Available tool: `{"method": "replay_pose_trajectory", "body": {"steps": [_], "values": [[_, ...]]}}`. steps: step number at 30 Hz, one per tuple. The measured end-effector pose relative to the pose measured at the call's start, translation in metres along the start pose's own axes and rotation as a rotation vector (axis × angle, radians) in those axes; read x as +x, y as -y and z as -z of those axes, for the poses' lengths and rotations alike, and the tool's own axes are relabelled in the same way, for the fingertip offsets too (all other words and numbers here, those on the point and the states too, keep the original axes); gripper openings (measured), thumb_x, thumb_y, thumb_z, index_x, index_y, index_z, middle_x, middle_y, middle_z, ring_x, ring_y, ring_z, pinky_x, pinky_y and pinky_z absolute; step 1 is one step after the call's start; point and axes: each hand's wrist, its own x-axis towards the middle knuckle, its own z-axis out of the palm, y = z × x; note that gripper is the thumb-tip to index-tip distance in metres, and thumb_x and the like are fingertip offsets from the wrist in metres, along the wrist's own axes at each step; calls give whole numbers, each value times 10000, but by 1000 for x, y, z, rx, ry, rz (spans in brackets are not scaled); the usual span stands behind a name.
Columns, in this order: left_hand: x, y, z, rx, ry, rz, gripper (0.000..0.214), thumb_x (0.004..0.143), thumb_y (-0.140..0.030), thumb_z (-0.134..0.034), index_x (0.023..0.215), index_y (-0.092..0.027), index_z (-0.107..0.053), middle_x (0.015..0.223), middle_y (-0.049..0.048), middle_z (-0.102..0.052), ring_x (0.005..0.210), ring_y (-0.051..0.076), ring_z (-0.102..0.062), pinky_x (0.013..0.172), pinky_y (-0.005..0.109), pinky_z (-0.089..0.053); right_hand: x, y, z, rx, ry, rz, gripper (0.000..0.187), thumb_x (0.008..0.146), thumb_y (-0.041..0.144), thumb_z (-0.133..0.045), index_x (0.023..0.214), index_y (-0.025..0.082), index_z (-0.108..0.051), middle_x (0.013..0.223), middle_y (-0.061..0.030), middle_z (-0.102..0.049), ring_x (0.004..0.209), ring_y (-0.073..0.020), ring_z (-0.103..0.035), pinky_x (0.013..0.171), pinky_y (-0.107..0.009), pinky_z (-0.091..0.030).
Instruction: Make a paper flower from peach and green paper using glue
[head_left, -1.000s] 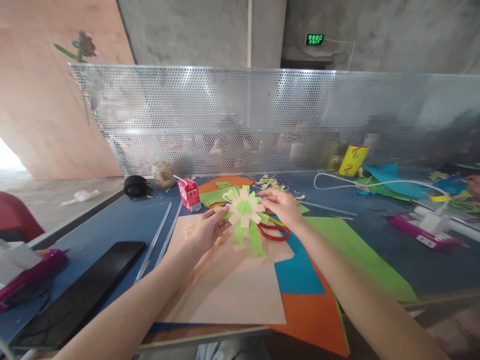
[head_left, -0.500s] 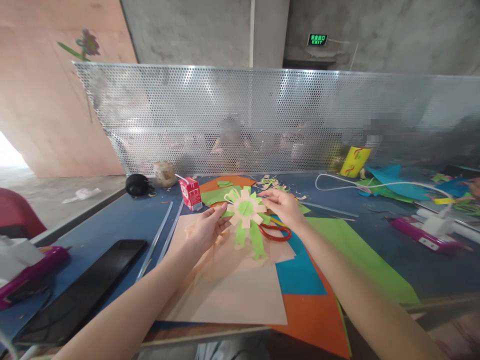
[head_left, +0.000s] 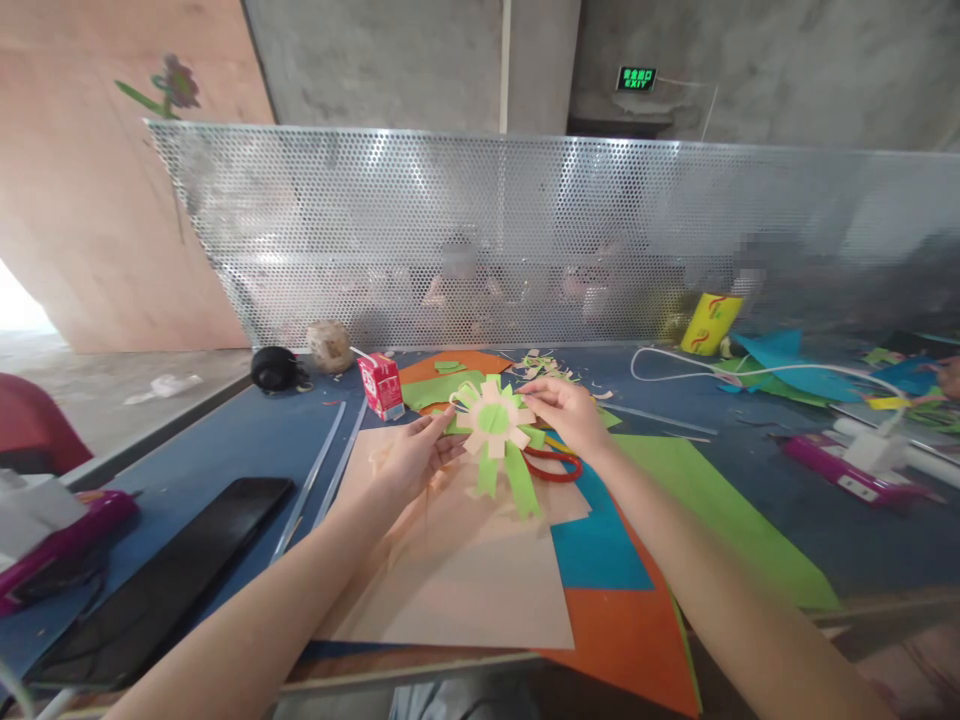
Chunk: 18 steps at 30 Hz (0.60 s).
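Note:
A paper flower (head_left: pixel 493 420) with a green centre, pale peach and green petals and two green strips hanging below is held up above the peach paper sheet (head_left: pixel 465 590). At its left edge, my left hand (head_left: pixel 420 455) pinches it between thumb and fingers, the other fingers curled behind. My right hand (head_left: pixel 566 412) grips a petal at the upper right with thumb and forefinger. Just below that hand, red-handled scissors (head_left: pixel 555 475) lie on the papers, partly hidden by the flower.
Blue (head_left: pixel 600 550), orange (head_left: pixel 630 640) and green sheets (head_left: pixel 720 510) lie around the peach one. To the left are a phone (head_left: pixel 165 580) and a red drink carton (head_left: pixel 381 388). Paper scraps (head_left: pixel 544 365) lie before a perforated metal screen (head_left: pixel 420 230). A power strip (head_left: pixel 847 468) sits right.
The flower has shifted slightly to the right and turned a little, its hanging strips swinging rightward. Both hands stay almost in place.

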Motion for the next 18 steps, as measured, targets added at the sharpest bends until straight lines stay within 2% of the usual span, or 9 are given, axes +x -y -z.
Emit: {"method": "replay_pose_trajectory", "body": {"steps": [5, 9, 13, 18], "values": [[0, 2, 1, -44, 97, 1, 117, 691, -151, -607, 778, -130, -532, 693, 35, -630, 631, 127, -618, 628, 261, -520, 0, 1, 2, -30, -66, 26, 189, 698, 324, -533, 814, 179, -567, 702, -28, -630, 594, -128, -579, 541, -251, -468], [1, 3, 4, -42, 73, 6, 114, 676, -79, -593, 721, -134, -503, 719, 54, -643, 691, 163, -633, 719, 321, -511, 2, 3, 3, -42, -133, 35, 198, 688, 351, -539, 785, 179, -560, 686, -26, -630, 581, -134, -574, 543, -263, -466], [-2, 1, 2, -36, 112, 18, 119, 679, -71, -585, 708, -140, -493, 760, 72, -654, 731, 181, -636, 706, 325, -509, 3, 3, 4, 1, -161, 29, 214, 682, 370, -548, 787, 183, -555, 648, -12, -615, 547, -125, -559, 534, -264, -465], [-8, -1, -4, -39, 219, 80, 92, 689, -66, -577, 737, -136, -541, 759, 64, -659, 659, 145, -635, 667, 272, -507, 2, 3, 3, -2, -139, 45, 200, 690, 357, -547, 783, 180, -556, 666, -18, -619, 589, -132, -569, 561, -266, -466]]}}
